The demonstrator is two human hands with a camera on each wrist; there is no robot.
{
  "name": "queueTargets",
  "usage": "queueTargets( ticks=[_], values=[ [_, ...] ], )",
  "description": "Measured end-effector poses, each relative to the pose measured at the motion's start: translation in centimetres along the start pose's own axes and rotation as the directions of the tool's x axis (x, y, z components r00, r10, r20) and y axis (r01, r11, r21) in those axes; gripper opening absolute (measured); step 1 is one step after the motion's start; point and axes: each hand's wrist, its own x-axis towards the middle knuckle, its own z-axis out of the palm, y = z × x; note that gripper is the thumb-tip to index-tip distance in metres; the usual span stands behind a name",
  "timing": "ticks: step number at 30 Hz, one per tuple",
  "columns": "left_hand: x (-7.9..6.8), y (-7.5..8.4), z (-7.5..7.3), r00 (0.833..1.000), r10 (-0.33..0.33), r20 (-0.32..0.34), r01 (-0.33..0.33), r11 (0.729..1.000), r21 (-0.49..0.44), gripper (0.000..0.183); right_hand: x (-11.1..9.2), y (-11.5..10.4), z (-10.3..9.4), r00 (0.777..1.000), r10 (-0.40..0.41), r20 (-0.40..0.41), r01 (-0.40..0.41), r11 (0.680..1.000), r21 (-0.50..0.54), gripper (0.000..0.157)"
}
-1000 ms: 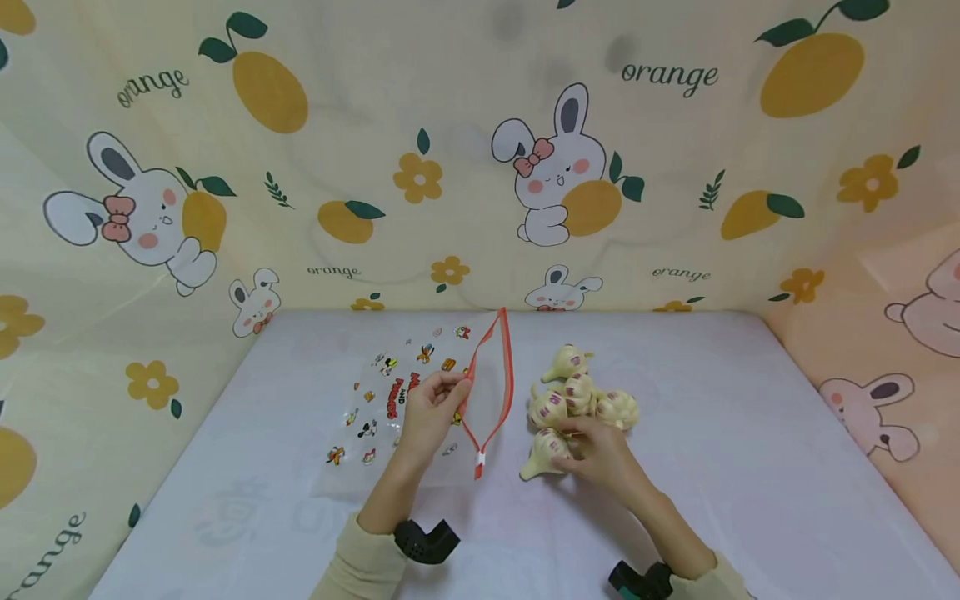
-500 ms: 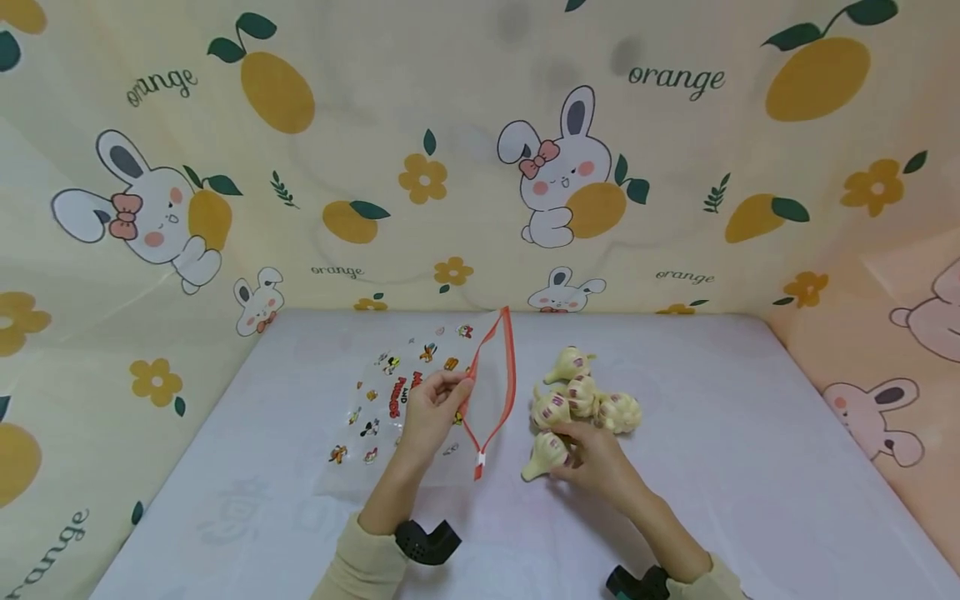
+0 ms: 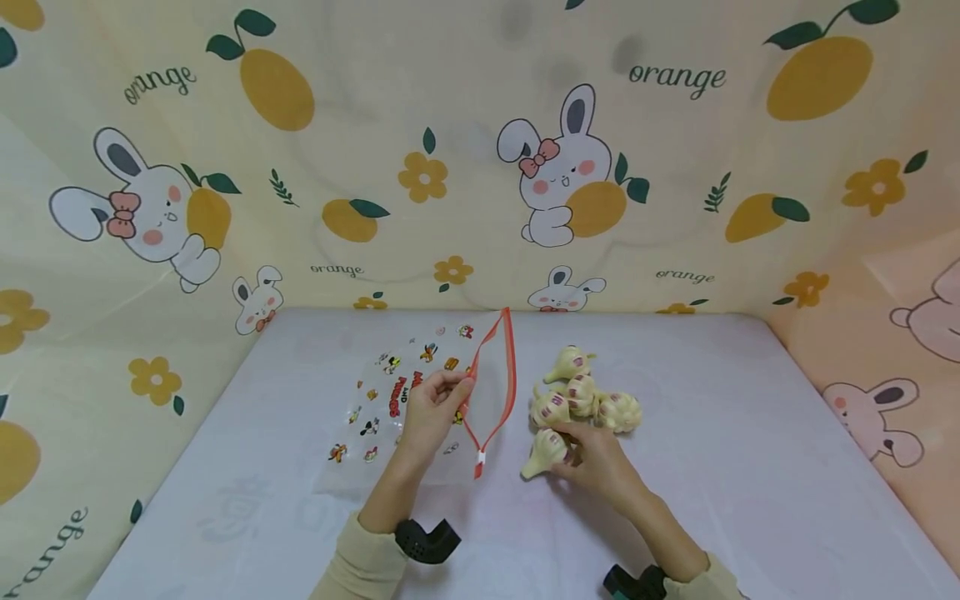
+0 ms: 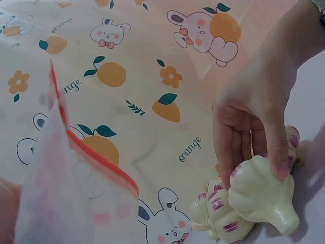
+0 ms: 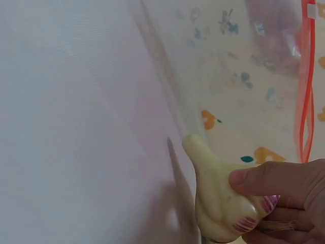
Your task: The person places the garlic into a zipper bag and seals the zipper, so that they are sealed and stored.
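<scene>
Cream garlic bulb in right hand, thumb opposite apparently curled fingers.

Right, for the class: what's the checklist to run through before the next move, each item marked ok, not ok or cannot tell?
1. Left grip pinches the bag's red edge: ok.
2. Bag spread open: ok.
3. Right grip holds a garlic bulb: ok.
4. Held bulb lifted off the table: cannot tell.
5. Held bulb at the bag's edge: not ok, apart from it, to the right.
</scene>
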Motion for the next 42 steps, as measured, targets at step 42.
queueTargets(
  ticks=[42],
  values=[
    [-0.2, 0.7, -0.2, 1.0, -0.018, -0.018, 0.018, 1.0, -0.005, 0.022, 2.9, -3.7, -3.9, 0.978, 0.018, -0.206, 0.033, 0.97, 0.242, 0.048]
  ],
)
